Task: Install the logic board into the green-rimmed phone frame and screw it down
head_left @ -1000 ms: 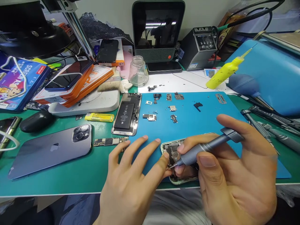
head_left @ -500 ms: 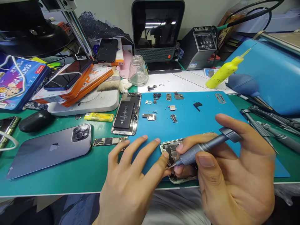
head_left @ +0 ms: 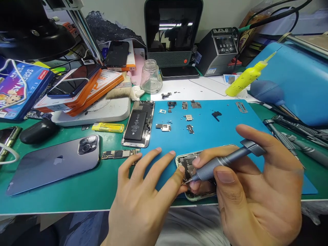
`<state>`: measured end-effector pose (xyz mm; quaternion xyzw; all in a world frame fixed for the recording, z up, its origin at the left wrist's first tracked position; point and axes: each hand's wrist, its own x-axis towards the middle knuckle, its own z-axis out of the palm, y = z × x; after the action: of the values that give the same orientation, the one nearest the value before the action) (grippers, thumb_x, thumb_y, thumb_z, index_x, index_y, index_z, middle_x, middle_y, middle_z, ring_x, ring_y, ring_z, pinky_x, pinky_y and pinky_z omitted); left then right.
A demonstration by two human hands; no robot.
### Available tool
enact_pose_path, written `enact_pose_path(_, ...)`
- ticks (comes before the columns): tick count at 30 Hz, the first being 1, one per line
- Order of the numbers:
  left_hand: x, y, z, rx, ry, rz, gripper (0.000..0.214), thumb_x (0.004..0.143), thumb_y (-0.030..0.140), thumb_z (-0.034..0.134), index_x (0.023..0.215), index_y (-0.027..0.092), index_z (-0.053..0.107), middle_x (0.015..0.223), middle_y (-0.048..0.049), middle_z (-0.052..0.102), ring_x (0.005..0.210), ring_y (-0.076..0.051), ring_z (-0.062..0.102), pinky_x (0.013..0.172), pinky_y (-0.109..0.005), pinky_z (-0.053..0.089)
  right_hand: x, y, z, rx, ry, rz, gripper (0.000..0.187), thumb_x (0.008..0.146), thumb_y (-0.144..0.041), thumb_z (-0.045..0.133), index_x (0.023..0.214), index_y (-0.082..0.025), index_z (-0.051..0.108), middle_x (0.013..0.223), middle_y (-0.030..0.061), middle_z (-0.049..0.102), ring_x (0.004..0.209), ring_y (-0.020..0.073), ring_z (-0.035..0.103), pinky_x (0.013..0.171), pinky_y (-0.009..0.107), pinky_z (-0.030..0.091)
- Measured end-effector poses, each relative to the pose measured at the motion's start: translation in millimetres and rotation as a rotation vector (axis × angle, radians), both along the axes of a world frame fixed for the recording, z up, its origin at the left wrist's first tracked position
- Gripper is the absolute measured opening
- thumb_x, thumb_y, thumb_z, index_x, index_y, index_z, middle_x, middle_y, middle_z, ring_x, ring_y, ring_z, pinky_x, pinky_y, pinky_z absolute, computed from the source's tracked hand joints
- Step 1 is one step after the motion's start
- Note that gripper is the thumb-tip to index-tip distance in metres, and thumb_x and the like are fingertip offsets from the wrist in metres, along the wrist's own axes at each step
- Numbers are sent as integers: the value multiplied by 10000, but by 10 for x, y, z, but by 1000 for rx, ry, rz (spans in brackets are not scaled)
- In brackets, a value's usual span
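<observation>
My right hand (head_left: 253,191) is closed round a grey precision screwdriver (head_left: 222,160), its tip down inside an opened phone frame (head_left: 188,164) that lies on the blue mat (head_left: 217,130) near the table's front edge. Most of that frame is hidden under my fingers. My left hand (head_left: 143,194) lies flat with fingers spread on the mat, its forefinger tip pressing the frame's left edge beside the screwdriver tip. Small metal brackets and parts (head_left: 189,118) are laid out on the mat behind the hands.
An opened phone with its battery (head_left: 138,124) lies left of the mat, with a logic board (head_left: 120,154), a yellow lighter (head_left: 109,128) and a grey phone lying face down (head_left: 53,164). A glass jar (head_left: 151,78), a yellow bottle (head_left: 244,80) and tools (head_left: 289,140) stand around.
</observation>
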<state>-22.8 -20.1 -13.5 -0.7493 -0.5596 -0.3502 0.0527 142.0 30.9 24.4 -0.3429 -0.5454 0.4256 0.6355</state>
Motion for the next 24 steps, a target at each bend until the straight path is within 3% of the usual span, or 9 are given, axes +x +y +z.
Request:
enact_pose_path(8, -27, 16, 56, -17, 22, -19, 253, 1259, 393, 630, 1319, 328, 867, 1494, 22, 881, 1408, -269, 734, 1289, -471, 367, 15, -39, -19, -5, 2, -27, 480, 1141, -132, 757, 1562, -361, 720, 992, -5, 845, 883, 166, 875, 568, 195, 732)
enact_pose_path(14, -10, 2, 11, -9, -7, -8, 233, 1250, 333, 640, 1315, 332, 863, 1492, 26, 880, 1414, -266, 735, 1308, -477, 361, -21, -21, -17, 1, 22, -16, 476, 1116, -133, 775, 1537, -351, 732, 992, 3, 851, 685, 147, 799, 541, 225, 725)
enact_pose_path(19, -3, -4, 13, 2, -8, -1, 238, 1253, 331, 632, 1303, 331, 865, 1503, 30, 876, 1418, -268, 737, 1306, -482, 367, -8, -29, -12, 3, -29, -60, 480, 1107, -152, 794, 1542, -342, 722, 962, 24, 847, 796, 209, 855, 492, 257, 706)
enact_pose_path(24, -11, -2, 27, -13, -12, 0, 239, 1256, 347, 632, 1306, 338, 866, 1508, 39, 874, 1415, -265, 739, 1308, -480, 361, 22, -26, -23, 2, -32, -64, 486, 1108, -152, 794, 1544, -356, 726, 972, 20, 849, 774, 197, 847, 472, 249, 691)
